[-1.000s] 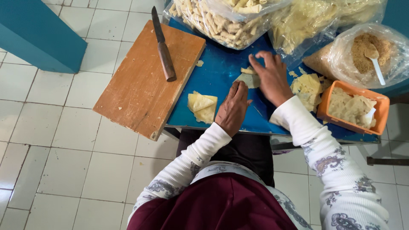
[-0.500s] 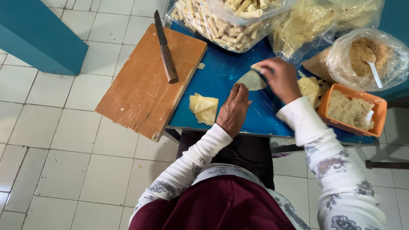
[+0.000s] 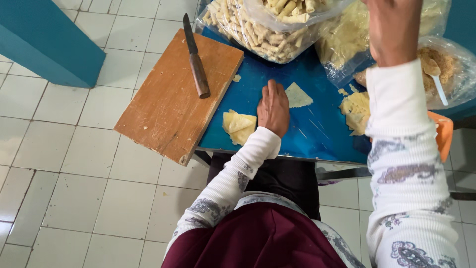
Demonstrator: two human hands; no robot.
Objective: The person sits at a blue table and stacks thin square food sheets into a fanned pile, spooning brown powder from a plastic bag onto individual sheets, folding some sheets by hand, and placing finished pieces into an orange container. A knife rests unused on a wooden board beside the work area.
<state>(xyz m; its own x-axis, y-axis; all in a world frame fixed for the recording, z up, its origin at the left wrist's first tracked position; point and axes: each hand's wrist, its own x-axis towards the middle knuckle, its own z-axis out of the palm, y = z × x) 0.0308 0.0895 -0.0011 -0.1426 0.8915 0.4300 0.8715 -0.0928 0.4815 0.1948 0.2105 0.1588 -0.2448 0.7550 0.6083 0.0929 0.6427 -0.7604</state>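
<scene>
My left hand point(image 3: 273, 108) lies flat on the blue table point(image 3: 317, 134), fingers together, its fingertips beside a thin pale triangular wrapper point(image 3: 299, 95). A small stack of folded yellow wrappers point(image 3: 239, 126) sits just left of that wrist. My right hand point(image 3: 391, 27) is raised high at the top right, its back toward the camera, above the plastic bags. What its fingers hold is hidden. A loose pile of wrappers point(image 3: 354, 110) lies on the table under that arm.
A wooden cutting board point(image 3: 173, 99) overhangs the table's left edge, with a wooden-handled knife point(image 3: 196, 64) on it. Behind stand a bag of rolled pastries point(image 3: 263, 27), a bag of wrappers point(image 3: 342, 42) and a bag of brown crumbs with a spoon point(image 3: 446, 69). An orange tub point(image 3: 445, 134) is at the right.
My right hand has left the triangular wrapper and risen up toward the bags. My left hand has slid forward beside the wrapper.
</scene>
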